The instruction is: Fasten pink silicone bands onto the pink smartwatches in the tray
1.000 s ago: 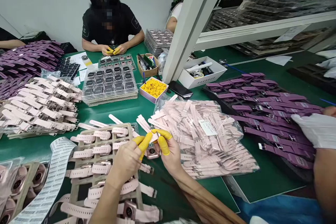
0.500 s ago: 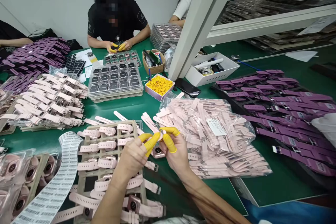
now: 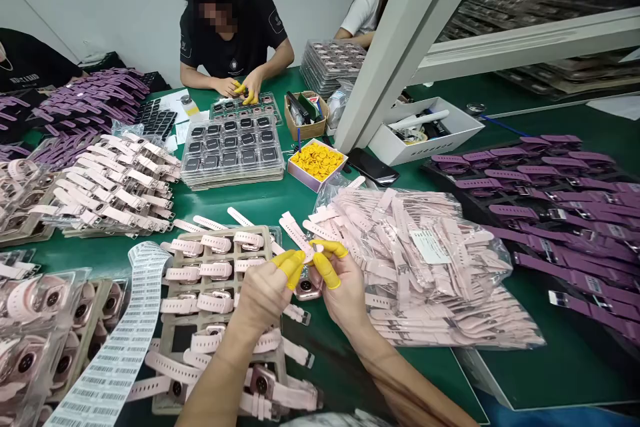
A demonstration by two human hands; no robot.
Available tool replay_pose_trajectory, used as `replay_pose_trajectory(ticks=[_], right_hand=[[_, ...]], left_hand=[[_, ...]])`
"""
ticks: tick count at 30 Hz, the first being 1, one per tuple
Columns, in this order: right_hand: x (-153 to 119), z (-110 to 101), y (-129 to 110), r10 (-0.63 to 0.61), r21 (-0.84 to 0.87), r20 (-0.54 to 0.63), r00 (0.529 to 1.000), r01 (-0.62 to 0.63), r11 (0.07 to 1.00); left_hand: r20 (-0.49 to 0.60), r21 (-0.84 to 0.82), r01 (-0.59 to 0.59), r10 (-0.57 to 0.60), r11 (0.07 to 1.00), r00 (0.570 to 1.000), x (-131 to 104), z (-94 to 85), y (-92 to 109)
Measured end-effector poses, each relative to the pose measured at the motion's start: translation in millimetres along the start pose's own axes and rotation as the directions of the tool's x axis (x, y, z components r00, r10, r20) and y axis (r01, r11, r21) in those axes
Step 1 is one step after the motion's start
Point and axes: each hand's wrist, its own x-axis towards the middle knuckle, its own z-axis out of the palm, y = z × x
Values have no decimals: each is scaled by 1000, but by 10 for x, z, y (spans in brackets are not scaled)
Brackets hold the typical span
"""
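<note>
My left hand (image 3: 273, 280), with yellow finger covers, pinches a pink watch strap (image 3: 296, 233) near its lower end. My right hand (image 3: 337, 277), also in yellow covers, closes its thumb and finger on the same strap end. Just below the fingertips lies a pink watch case (image 3: 306, 287), partly hidden by my hands. Left of them stands a tray (image 3: 175, 340) holding pink-strapped watches in rows. A clear bag of pink straps (image 3: 415, 247) lies right of my hands.
Across the table a person (image 3: 235, 33) handles parts over a tray. A box of yellow finger covers (image 3: 317, 163), a phone (image 3: 373, 167), a white box (image 3: 425, 133), purple straps (image 3: 545, 193) and a barcode label strip (image 3: 115, 340) lie around.
The view has shifted, so things appear slightly further right. Both hands keep their pinch at the strap end. The person opposite has moved one hand over the tray.
</note>
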Motion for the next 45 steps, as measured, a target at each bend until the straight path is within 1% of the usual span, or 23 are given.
replay_pose_trajectory(ticks=[2,6,8,10,11,12,13,15,17,19,21,23,25,27,29,31,33,35,37,38,40,43,45], right_hand=[[-9,7,13,4,5,7,1000,-4,1000],[-31,37,43,24,-30,57,998,-23,999],[-36,50,43,-10,-101,68,998,17,995],[-30,43,29,-123,-236,81,989,138,962],[-23,30,17,-208,-321,100,973,229,919],[-14,12,3,-304,-403,130,944,330,854],[-5,-8,-12,-393,-469,176,903,428,773],[4,-42,-42,-503,-535,305,809,583,612],[-2,-52,-64,-519,-556,414,748,659,507],[-21,-33,-78,-497,-573,476,725,685,450],[-42,2,-84,-477,-578,508,717,694,428],[-53,33,-87,-459,-568,535,710,704,427],[-51,47,-88,-442,-571,552,707,707,417],[-40,42,-87,-419,-602,556,718,695,393],[-28,26,-84,-392,-633,554,734,678,375],[-22,10,-80,-370,-643,557,744,668,375],[-24,0,-76,-353,-642,562,748,663,385],[-29,-1,-75,-340,-642,562,754,657,396],[-35,8,-79,-335,-641,558,759,651,406],[-38,15,-84,-336,-640,555,761,649,412],[-44,33,-100,-342,-631,544,766,643,434],[-51,57,-128,-346,-603,536,770,636,481],[-55,62,-138,-347,-577,546,763,642,504]], left_hand=[[2,36,-7,7,999,1000,3,13,16],[-13,57,48,-48,997,999,-9,37,34],[37,29,92,-93,995,995,-36,31,41],[150,-46,159,-151,986,977,-70,2,56],[212,-93,201,-178,975,961,-85,-19,65],[269,-140,243,-199,960,942,-95,-39,73],[310,-184,274,-209,944,927,-99,-56,81],[324,-247,295,-208,923,923,-84,-73,87],[283,-272,265,-187,925,941,-45,-71,78],[198,-258,208,-159,943,967,-1,-66,59],[101,-247,180,-159,952,982,29,-73,40],[21,-270,186,-187,945,982,44,-89,34],[-21,-298,192,-207,935,978,48,-108,39],[-56,-293,187,-212,938,976,48,-123,45],[-90,-301,215,-253,929,963,45,-139,45],[-103,-364,288,-346,886,933,40,-161,38],[-86,-452,383,-467,805,880,34,-191,25],[-69,-528,486,-606,696,793,26,-222,3],[-64,-599,562,-733,571,677,16,-242,-26],[-57,-638,578,-780,509,624,11,-244,-42],[-34,-710,578,-839,402,543,3,-234,-70],[3,-785,547,-882,290,471,3,-201,-92],[22,-814,529,-896,242,444,12,-184,-90]])
